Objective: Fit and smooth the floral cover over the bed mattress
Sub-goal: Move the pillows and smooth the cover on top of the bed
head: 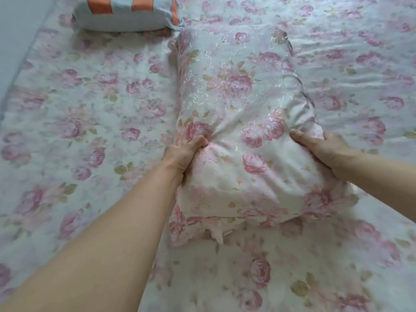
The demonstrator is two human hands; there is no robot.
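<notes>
A pale floral cover [94, 113] with pink roses lies spread across the whole bed. On top of it, in the middle, rests a long floral pillow [236, 97] in matching fabric, running away from me. My left hand [184, 154] grips the pillow's near left side, fingers dug into the fabric. My right hand [324, 149] holds its near right edge, fingers curled around the side. The near end of the pillow looks raised a little off the cover.
A second pillow [126, 14] with orange and pale blue stripes lies at the far left of the bed. A grey wall [15, 30] runs along the bed's left edge. The cover at the far right shows light wrinkles [351, 55].
</notes>
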